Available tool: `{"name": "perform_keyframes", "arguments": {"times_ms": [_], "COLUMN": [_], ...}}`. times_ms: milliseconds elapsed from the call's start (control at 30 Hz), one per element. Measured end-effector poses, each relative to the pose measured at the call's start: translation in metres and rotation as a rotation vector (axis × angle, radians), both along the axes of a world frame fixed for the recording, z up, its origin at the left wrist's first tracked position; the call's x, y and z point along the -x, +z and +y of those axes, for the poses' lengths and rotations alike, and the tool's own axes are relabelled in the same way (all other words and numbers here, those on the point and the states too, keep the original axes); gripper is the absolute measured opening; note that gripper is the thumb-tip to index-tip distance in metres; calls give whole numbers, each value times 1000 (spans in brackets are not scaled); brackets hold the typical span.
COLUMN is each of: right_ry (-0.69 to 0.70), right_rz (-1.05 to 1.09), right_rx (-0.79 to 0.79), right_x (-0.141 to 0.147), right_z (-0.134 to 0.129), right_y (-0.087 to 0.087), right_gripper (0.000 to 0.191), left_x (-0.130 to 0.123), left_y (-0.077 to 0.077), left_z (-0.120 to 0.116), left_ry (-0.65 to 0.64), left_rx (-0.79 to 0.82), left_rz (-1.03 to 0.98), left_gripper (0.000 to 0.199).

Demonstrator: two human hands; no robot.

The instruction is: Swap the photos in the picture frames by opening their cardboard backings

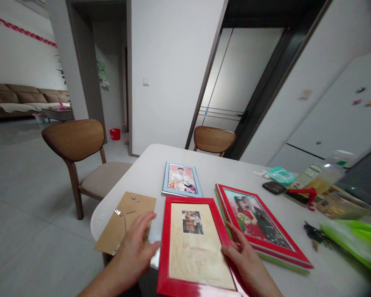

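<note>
A red picture frame (200,258) lies close in front of me at the near table edge, with a small photo and beige printed paper inside. My right hand (245,255) grips its right side, thumb on top of the rim. At its left side my left hand (137,243) hovers with thumb and fingers spread, holding nothing. Partly beneath that hand is a brown backing board (123,218) with metal clips. Beyond the red frame lies a light-blue picture frame (181,179). To the right, a second red-rimmed frame (259,222) with a couple's photo rests on a green-edged item.
On the right of the white table (235,169) are keys (315,233), a green plastic bag (355,239), a black case (274,188), a wipes packet (281,175) and a clear bottle (330,173). Wooden chairs stand at the left (77,140) and far side (214,139).
</note>
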State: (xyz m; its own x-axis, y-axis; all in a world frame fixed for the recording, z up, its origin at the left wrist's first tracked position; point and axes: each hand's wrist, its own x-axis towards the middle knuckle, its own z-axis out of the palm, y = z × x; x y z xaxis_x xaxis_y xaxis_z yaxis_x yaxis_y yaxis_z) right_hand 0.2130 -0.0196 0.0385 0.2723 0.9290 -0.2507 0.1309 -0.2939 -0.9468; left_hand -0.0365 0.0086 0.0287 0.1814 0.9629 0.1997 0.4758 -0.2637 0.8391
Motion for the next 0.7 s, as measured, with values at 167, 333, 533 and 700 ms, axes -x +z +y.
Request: {"name": "perform_keyframes", "arguments": {"times_ms": [167, 333, 533, 700], "right_ry": [-42, 36, 126, 202], "right_rz": [442, 261, -432, -908], "right_rx": [-25, -78, -62, -69], "right_x": [20, 18, -10, -20], "right_z": [-11, -3, 6, 9], "right_y": [25, 23, -16, -33], "right_gripper": [85, 88, 68, 54], "left_x": [-77, -75, -8, 32], "left_y": [12, 26, 16, -14], "left_z": [-30, -25, -19, -16], "left_ry": [-393, -311, 191, 182], "left_rx": [-257, -519, -201, 66], "left_rz": [120, 27, -164, -134], "left_gripper": [63, 51, 48, 44]}}
